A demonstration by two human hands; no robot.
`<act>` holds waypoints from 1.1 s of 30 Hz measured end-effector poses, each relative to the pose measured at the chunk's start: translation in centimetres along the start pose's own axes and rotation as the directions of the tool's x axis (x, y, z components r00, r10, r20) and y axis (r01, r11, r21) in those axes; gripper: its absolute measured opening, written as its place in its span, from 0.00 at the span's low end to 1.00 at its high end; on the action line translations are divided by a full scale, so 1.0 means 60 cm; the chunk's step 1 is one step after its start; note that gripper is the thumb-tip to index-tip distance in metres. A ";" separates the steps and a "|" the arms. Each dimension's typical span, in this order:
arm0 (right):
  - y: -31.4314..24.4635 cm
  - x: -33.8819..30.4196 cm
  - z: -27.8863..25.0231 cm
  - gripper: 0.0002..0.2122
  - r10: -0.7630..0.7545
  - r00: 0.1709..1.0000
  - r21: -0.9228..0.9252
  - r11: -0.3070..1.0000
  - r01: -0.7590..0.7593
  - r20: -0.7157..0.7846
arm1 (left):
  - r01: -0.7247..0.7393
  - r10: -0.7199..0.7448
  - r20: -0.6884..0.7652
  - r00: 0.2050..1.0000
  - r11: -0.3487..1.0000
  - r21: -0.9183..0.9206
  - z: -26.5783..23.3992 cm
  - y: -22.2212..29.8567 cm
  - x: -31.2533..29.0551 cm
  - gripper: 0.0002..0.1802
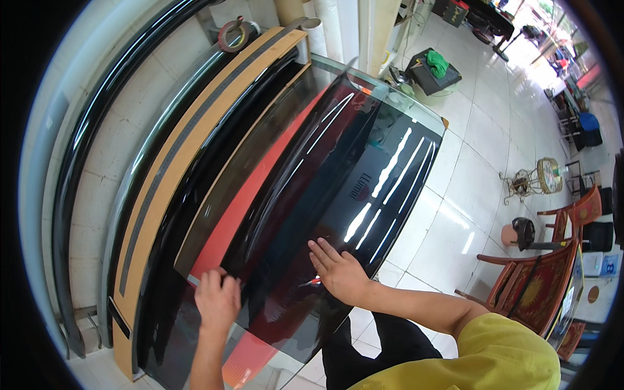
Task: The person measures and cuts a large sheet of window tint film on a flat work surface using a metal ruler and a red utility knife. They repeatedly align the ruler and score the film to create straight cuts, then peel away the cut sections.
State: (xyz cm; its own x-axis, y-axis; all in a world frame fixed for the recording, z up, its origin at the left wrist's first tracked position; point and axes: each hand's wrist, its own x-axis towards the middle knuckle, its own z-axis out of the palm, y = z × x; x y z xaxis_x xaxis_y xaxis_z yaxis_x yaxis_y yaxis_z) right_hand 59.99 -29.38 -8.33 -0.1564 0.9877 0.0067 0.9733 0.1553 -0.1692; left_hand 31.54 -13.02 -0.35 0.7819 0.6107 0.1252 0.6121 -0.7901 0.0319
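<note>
Dark, glossy tinting film (305, 214) lies over a glass tabletop (413, 104), with red and pale reflections across it. My right hand (339, 273) rests flat on the film near its close end, fingers stretched forward. A small red-and-white item (316, 281) shows beside that palm, too small to name. At the near left edge of the film, my left hand (218, 300) is closed with its fingers curled down; what they pinch is hidden. Under the glass, a red strip (237, 201) runs lengthwise left of the film.
To the left lean a long cardboard strip (153, 188) with a metal ruler and curved dark panels (84, 123). A tape roll (233, 36) sits at the far left. On the right are wooden chairs (533, 286), a wire stand (546, 175) and a black box (429, 79) with green cloth.
</note>
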 end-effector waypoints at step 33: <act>0.020 -0.007 0.016 0.26 -0.021 1.000 0.048 0.999 0.021 0.005 | 0.222 -0.176 0.354 0.918 0.970 -0.094 0.097 0.096 0.220 0.69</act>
State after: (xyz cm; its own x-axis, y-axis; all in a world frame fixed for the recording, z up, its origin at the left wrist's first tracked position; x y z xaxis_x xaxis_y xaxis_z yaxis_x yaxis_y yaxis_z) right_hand 61.07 -29.64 -9.48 -0.1778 0.9841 0.0055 0.9605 0.1747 -0.2165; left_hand 46.05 -9.20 -4.30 0.6525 0.7181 -0.2421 0.7565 -0.6360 0.1523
